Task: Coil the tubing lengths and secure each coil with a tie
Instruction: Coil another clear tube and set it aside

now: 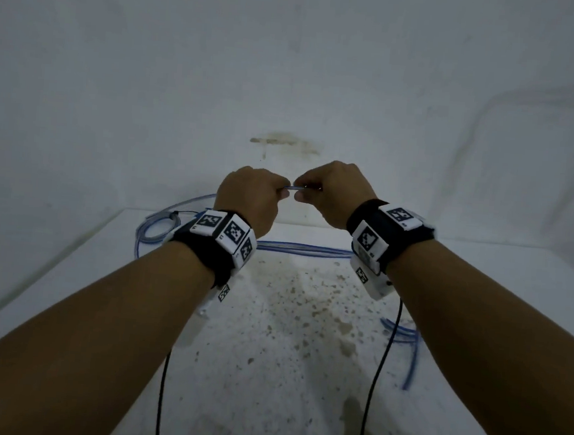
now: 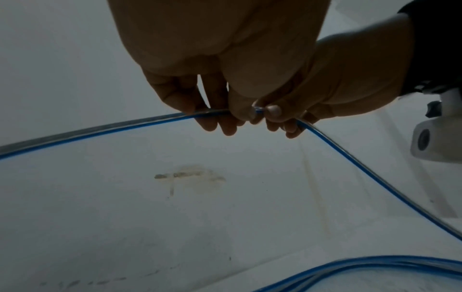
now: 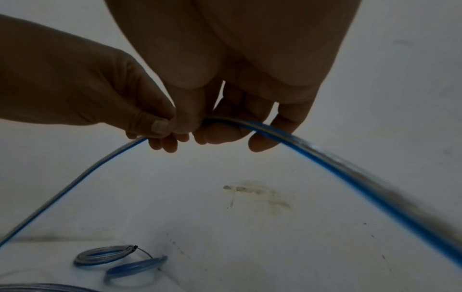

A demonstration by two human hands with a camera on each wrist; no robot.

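Observation:
A clear tubing length with a blue stripe point(image 1: 294, 187) is held up above the white table point(image 1: 302, 356). My left hand point(image 1: 281, 191) pinches it from the left and my right hand point(image 1: 303, 191) pinches it from the right, knuckles almost touching. In the left wrist view the tubing point(image 2: 100, 128) runs off left from my left hand point(image 2: 232, 114) and drops down right past the right hand point(image 2: 272, 112). The right wrist view shows the tubing point(image 3: 350, 173) arching over my right hand point(image 3: 200, 126). A coil point(image 3: 105, 256) bound with a black tie point(image 3: 136, 248) lies on the table.
The tied coil point(image 1: 161, 228) sits at the table's back left by the wall. Tubing strands point(image 1: 303, 249) cross the table under my wrists, and a loose loop point(image 1: 403, 336) lies at the right. Black cables point(image 1: 380, 362) hang from both wrist bands.

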